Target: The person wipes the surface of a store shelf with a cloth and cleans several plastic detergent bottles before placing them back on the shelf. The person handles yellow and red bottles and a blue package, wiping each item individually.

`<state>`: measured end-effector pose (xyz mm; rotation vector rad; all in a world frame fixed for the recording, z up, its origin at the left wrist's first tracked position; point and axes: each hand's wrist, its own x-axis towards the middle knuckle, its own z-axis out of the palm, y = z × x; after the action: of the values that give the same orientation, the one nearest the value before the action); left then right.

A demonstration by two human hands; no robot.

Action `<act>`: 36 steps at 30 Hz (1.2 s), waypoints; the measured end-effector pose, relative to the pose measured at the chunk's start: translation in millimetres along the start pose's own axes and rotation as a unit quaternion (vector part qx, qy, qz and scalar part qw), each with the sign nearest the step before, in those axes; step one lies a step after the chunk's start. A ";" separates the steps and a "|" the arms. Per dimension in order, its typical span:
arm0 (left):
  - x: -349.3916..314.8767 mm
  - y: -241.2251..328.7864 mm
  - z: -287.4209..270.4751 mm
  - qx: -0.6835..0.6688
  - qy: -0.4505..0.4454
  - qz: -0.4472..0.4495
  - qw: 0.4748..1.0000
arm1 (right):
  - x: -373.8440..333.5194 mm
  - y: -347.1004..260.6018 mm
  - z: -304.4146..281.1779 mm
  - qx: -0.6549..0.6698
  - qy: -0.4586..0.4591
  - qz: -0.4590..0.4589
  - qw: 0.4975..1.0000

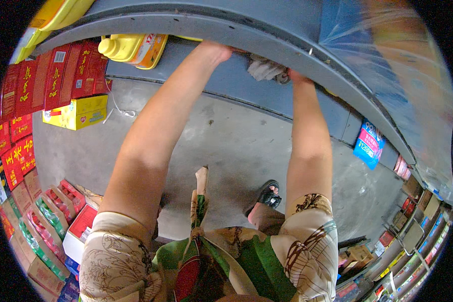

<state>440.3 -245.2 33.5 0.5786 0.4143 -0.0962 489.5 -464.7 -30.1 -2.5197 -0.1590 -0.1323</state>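
Note:
Both my arms reach forward under the curved grey edge of an upper shelf (151, 24), over a lower blue-grey shelf (236, 80). My left hand (215, 51) shows only its wrist and heel; the shelf edge hides its fingers. A crumpled grey cloth (267, 69) is bunched against the inner side of my right hand (298, 77), which is closed on it, though the edge covers most of the fingers. To the left of my left hand, a yellow plastic jug (133, 49) with an orange label lies on the lower shelf.
Red cartons (55, 75) and a yellow box (80, 111) stand at the left, with a white cord (118, 108) beside them. Wrapped drink packs (50, 216) are stacked lower left. A blue-pink sign (370, 144) hangs from the shelf front. Stocked shelves (412, 251) line the lower right.

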 end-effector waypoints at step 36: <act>-120.2 64.9 -41.2 0.719 -0.112 0.331 0.601 | -103.5 -126.0 -97.5 0.270 -0.040 -0.105 0.956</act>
<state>329.1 -171.6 84.3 2.2927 -0.2799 0.2647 363.4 -427.8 107.1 -1.9577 -0.4352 -0.0604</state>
